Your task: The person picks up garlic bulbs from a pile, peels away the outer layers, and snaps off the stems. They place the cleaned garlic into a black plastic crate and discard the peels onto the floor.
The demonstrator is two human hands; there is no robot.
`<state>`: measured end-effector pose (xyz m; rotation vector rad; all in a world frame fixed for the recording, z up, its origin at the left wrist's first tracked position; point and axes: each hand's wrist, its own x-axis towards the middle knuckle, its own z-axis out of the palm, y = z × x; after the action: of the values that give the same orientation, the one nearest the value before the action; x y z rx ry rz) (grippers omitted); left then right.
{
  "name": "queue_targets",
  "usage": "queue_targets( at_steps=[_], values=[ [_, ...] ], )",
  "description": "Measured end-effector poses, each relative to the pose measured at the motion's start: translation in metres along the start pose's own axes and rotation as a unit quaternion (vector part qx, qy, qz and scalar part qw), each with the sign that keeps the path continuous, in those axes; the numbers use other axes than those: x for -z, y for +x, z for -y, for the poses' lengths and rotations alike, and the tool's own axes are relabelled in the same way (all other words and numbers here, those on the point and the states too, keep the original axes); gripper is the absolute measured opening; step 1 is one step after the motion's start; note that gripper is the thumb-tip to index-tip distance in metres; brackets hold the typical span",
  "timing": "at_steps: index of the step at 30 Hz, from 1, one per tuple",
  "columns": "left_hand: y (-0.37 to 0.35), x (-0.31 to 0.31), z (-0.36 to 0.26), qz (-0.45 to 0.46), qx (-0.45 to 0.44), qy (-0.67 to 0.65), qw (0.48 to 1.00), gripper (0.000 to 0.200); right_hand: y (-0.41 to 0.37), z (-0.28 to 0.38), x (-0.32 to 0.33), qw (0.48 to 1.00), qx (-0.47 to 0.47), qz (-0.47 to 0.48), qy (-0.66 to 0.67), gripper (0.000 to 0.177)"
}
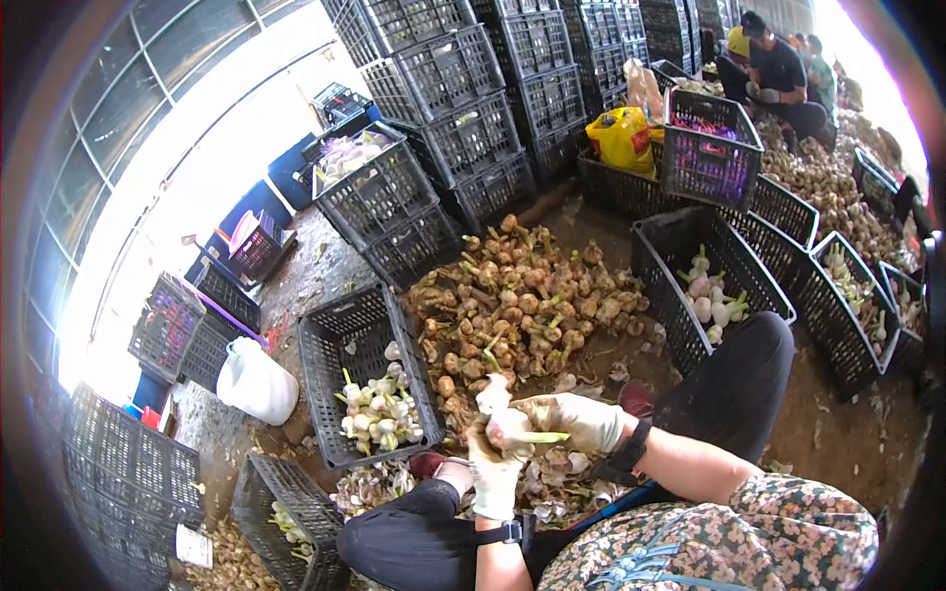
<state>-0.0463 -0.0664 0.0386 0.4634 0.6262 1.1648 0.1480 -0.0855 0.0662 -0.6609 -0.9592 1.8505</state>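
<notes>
In a white glove, my left hand (496,478) is closed around a garlic bulb (508,426) whose green stem points right. My right hand (576,419), in a soiled white glove, is bent over the same bulb with its fingers closed against it. A pale flap of skin stands up from the bulb; the fingertips there are partly hidden. Just beyond my hands lies a heap of brown unpeeled garlic (522,295). Cleaned white bulbs (379,412) fill part of the black crate (320,369) to my left. Loose peelings (552,478) cover the ground between my legs.
Another black crate (660,246) by my right knee holds several bulbs. Tall stacks of black crates (463,108) rise behind the heap. A white bucket (258,382) stands at left, and a yellow bag (623,140) at the back. A co-worker (778,79) sits far right.
</notes>
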Motion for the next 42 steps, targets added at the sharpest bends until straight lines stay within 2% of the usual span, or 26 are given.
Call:
queue_targets(
  at_steps=[1, 3, 5, 6, 7, 9, 13, 14, 15, 17, 19, 20, 21, 22, 23, 25, 27, 28, 29, 30, 31, 32, 38, 40, 41, 42],
  values=[
    [-0.011, -0.017, 0.015, 0.05, -0.266, 0.265, 0.926, 0.03, 0.004, -0.009, -0.002, 0.999, 0.003, -0.032, 0.03, 0.05],
    [-0.011, -0.03, -0.01, 0.04, -0.064, 0.188, 0.979, 0.051, 0.008, -0.012, 0.003, 0.999, 0.012, -0.047, -0.01, 0.052],
    [-0.009, 0.001, -0.003, 0.02, -0.078, 0.23, 0.97, 0.05, 0.007, -0.003, 0.007, 0.96, 0.051, -0.028, -0.274, 0.062],
    [-0.009, 0.011, 0.001, 0.001, -0.091, 0.271, 0.958, 0.049, 0.011, -0.016, 0.016, 0.93, 0.114, -0.041, -0.347, 0.069],
    [-0.029, -0.037, -0.018, -0.087, -0.023, 0.388, 0.917, 0.037, 0.005, 0.0, 0.004, 0.902, 0.092, -0.041, -0.42, 0.074],
    [-0.024, -0.03, -0.012, -0.12, -0.019, 0.391, 0.912, 0.028, -0.002, 0.005, -0.002, 0.869, 0.124, -0.039, -0.477, 0.083],
    [-0.015, -0.012, -0.008, -0.122, -0.024, 0.311, 0.942, 0.022, 0.0, -0.007, 0.008, 0.884, 0.131, -0.004, -0.449, 0.092],
    [-0.011, 0.002, 0.0, -0.118, -0.023, 0.266, 0.956, 0.022, -0.001, -0.006, 0.008, 0.957, 0.103, 0.028, -0.268, 0.094],
    [-0.01, 0.007, 0.003, -0.112, -0.022, 0.222, 0.968, 0.021, -0.001, -0.006, 0.007, 0.993, 0.071, 0.059, -0.077, 0.095],
    [-0.005, 0.014, 0.009, -0.123, 0.003, 0.142, 0.982, 0.019, -0.003, -0.015, 0.01, 0.99, 0.087, 0.088, -0.068, 0.096],
    [0.007, 0.039, 0.014, -0.073, 0.111, -0.035, 0.991, 0.017, -0.006, -0.016, 0.002, 0.997, 0.043, 0.065, -0.024, 0.093],
    [0.013, 0.046, 0.012, -0.057, 0.111, 0.026, 0.992, 0.015, -0.007, -0.019, 0.002, 0.997, 0.027, 0.067, -0.009, 0.083],
    [0.016, 0.041, 0.018, -0.121, 0.056, 0.072, 0.988, 0.017, -0.007, -0.021, 0.002, 0.997, 0.024, 0.068, -0.01, 0.083],
    [0.014, 0.038, 0.021, -0.114, -0.011, 0.292, 0.949, 0.021, -0.006, -0.022, 0.002, 0.998, 0.048, 0.028, -0.027, 0.075],
    [0.012, 0.035, 0.023, -0.101, -0.077, 0.498, 0.858, 0.025, -0.004, -0.023, 0.001, 0.996, 0.073, -0.012, -0.043, 0.067],
    [0.022, 0.055, 0.043, -0.122, -0.243, 0.52, 0.809, 0.043, 0.001, -0.029, 0.012, 0.984, 0.039, -0.066, 0.158, 0.052],
    [0.016, 0.042, 0.033, -0.134, -0.249, 0.48, 0.83, 0.039, -0.005, -0.02, 0.015, 0.987, 0.062, -0.092, 0.112, 0.052],
    [0.002, 0.009, 0.018, -0.093, -0.294, 0.512, 0.802, 0.031, -0.005, -0.02, 0.016, 0.987, 0.062, -0.094, 0.113, 0.052],
    [0.001, 0.007, 0.018, -0.093, -0.292, 0.512, 0.802, 0.031, -0.004, -0.022, 0.017, 0.99, 0.093, -0.101, 0.028, 0.053],
    [-0.001, 0.005, 0.018, -0.071, -0.28, 0.575, 0.765, 0.028, -0.004, -0.021, 0.016, 0.985, 0.122, -0.105, -0.057, 0.053],
    [-0.001, 0.003, 0.018, -0.048, -0.269, 0.634, 0.723, 0.025, -0.005, -0.02, 0.009, 0.987, 0.103, -0.116, -0.047, 0.055],
    [-0.003, -0.001, 0.02, -0.057, -0.31, 0.631, 0.709, 0.024, -0.004, -0.02, 0.01, 0.983, 0.112, -0.12, -0.082, 0.056],
    [-0.008, -0.014, 0.012, -0.059, -0.298, 0.708, 0.637, 0.016, -0.005, -0.023, 0.016, 0.966, 0.181, -0.095, -0.161, 0.052],
    [-0.007, -0.014, 0.01, -0.075, -0.314, 0.703, 0.634, 0.016, -0.005, -0.021, 0.013, 0.959, 0.211, -0.07, -0.174, 0.053],
    [-0.006, -0.014, 0.009, -0.091, -0.329, 0.697, 0.631, 0.015, -0.005, -0.022, 0.009, 0.964, 0.177, -0.096, -0.173, 0.052],
    [-0.005, -0.013, 0.009, -0.106, -0.274, 0.618, 0.729, 0.014, -0.005, -0.022, 0.006, 0.967, 0.142, -0.121, -0.172, 0.052]
  ],
)
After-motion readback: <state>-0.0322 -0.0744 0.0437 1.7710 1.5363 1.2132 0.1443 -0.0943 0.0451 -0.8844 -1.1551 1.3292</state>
